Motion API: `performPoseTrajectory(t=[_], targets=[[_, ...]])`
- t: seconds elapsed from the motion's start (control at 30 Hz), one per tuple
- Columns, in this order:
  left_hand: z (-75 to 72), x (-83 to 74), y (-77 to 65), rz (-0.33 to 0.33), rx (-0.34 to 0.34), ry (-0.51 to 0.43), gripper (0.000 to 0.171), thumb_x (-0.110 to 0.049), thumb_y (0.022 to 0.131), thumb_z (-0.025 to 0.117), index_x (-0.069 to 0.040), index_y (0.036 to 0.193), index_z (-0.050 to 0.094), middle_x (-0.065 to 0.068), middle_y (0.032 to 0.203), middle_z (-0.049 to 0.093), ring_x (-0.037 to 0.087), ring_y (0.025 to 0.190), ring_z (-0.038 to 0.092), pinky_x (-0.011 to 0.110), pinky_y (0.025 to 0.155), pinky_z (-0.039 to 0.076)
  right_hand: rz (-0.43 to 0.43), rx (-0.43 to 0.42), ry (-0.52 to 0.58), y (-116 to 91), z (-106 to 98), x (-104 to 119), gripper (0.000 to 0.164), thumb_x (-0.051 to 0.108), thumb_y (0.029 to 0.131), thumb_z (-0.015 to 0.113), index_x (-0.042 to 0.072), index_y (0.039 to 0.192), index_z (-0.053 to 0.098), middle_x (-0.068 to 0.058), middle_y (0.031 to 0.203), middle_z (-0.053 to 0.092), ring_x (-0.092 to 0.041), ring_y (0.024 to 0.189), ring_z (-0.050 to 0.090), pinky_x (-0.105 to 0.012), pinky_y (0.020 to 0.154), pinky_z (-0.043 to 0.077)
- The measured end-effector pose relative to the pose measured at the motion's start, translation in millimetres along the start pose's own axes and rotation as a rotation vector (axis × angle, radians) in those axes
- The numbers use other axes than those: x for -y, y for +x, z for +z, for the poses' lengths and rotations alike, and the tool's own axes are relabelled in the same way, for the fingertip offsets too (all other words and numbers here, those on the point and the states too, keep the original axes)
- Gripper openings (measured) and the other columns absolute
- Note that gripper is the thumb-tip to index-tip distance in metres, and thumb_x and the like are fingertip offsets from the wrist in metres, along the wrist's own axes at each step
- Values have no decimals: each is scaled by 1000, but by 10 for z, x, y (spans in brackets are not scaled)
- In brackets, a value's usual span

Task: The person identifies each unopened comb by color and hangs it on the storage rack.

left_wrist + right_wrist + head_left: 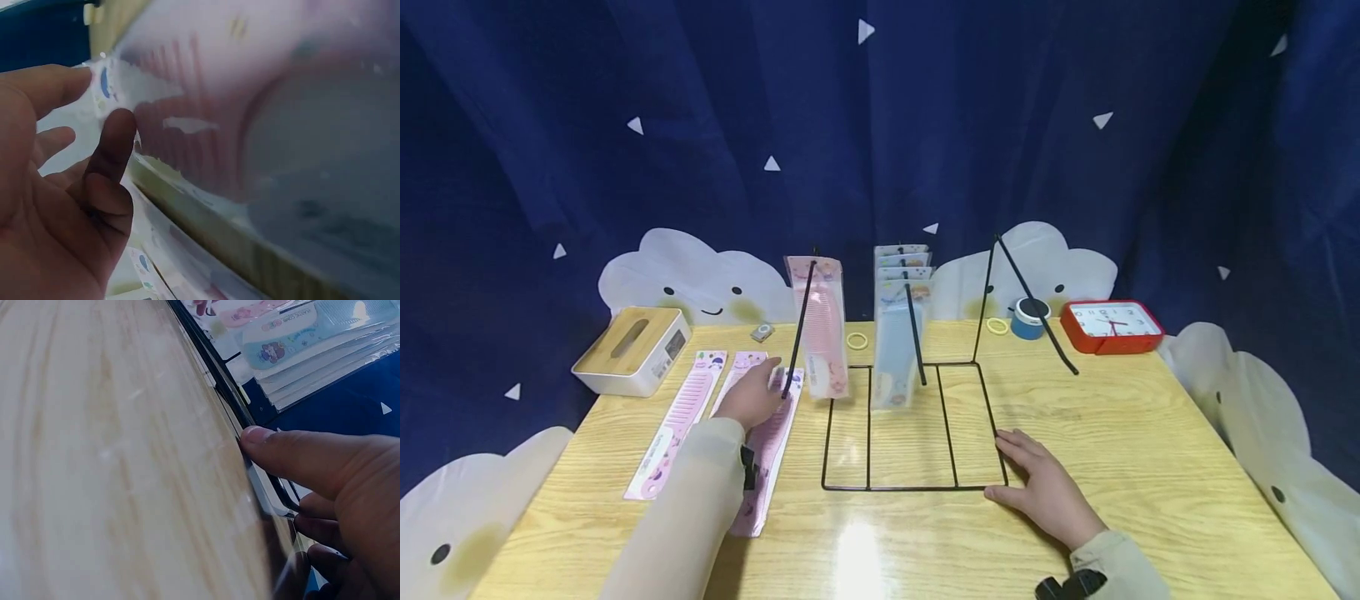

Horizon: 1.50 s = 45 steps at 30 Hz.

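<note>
My left hand [752, 396] pinches the top end of a pink comb in a clear packet [772, 450], near the tip of the rack's left hook. In the left wrist view thumb and forefinger meet at the packet's printed header [106, 84]. Two more packaged pink combs lie left of it, one [677, 425] flat on the table and one [741, 367] partly hidden by the hand. A pink packaged comb [824, 333] hangs on the black wire rack [913, 488]; several blue ones [895, 350] hang on the middle hook. My right hand [1048, 492] rests with extended fingers against the base's front right corner.
The rack's right hook [1037, 304] holds nothing and juts forward. A tissue box [632, 350] stands at the left, a red clock [1111, 327] at the right. Beside the clock are a blue round container [1028, 321] and a yellow ring [997, 326]. Another ring [857, 340] lies behind the rack.
</note>
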<state>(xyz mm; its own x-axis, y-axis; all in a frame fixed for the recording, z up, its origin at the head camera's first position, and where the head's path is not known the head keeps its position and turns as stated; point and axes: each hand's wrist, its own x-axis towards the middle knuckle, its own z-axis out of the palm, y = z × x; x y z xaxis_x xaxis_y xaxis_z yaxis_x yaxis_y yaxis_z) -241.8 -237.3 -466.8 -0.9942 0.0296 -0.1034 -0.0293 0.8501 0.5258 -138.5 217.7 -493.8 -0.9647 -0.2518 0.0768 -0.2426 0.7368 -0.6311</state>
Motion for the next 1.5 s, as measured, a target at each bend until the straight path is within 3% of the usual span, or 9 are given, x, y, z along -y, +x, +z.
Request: performPoseTrajectory(t=[0.17,0.33,0.57,0.7,0.83,1.0,1.13,1.2,1.5], targets=[[44,32,-9,6,12,51,78,-15,89,72,-3,155,33,25,148,47,45,134,45,58,111,34,-3,2,6,8,-1,3,84,43,78,85,-1,142,54,-17,151,47,-43,143,33,-62,109,33],[7,13,-41,38,-45,55,41,-7,90,70,-5,130,62,16,115,66,33,106,63,51,95,48,-7,-3,4,18,-11,-1,84,44,78,85,-1,142,54,-17,151,47,-43,143,34,-62,109,33],[-345,-161,-261,124,-141,-7,10,-14,98,65,-13,105,72,6,103,68,23,84,58,41,73,48,17,8,19,14,9,-8,85,43,77,85,-1,142,53,-16,151,47,-42,144,33,-61,109,33],[-660,-381,-543,243,-218,-54,7,-17,98,65,-15,102,70,3,97,69,20,83,60,38,73,48,29,11,27,10,16,-8,85,43,77,86,-1,142,53,-17,151,47,-43,144,32,-62,109,33],[-915,-637,-992,354,-254,-170,3,-16,97,67,-17,99,69,-2,84,67,15,73,58,30,65,48,39,22,29,5,17,-4,85,42,77,86,0,142,53,-16,152,46,-42,144,32,-62,110,32],[-1101,-954,-1520,608,-290,-330,20,2,88,73,-17,94,71,-6,75,65,9,60,51,24,50,41,41,28,28,10,-16,9,85,44,78,85,-1,143,53,-17,152,46,-43,144,31,-61,110,32],[-1136,-1170,-1700,816,-324,-389,32,15,79,74,-13,95,73,-3,82,69,8,65,56,22,54,44,41,22,21,16,-41,14,85,45,78,84,-1,143,53,-17,152,46,-43,144,32,-61,109,33],[-1131,-1238,-1730,863,-341,-397,34,17,77,74,-11,95,73,-2,82,70,7,66,57,21,54,44,37,21,22,19,-39,11,85,44,78,85,-1,143,53,-17,152,46,-43,144,32,-61,110,33],[-1141,-1259,-1730,814,-380,-382,33,16,78,74,-12,95,73,-4,81,69,6,59,52,21,50,40,35,20,26,22,-7,-8,85,43,77,85,-1,143,53,-16,152,46,-42,144,32,-60,111,32]])
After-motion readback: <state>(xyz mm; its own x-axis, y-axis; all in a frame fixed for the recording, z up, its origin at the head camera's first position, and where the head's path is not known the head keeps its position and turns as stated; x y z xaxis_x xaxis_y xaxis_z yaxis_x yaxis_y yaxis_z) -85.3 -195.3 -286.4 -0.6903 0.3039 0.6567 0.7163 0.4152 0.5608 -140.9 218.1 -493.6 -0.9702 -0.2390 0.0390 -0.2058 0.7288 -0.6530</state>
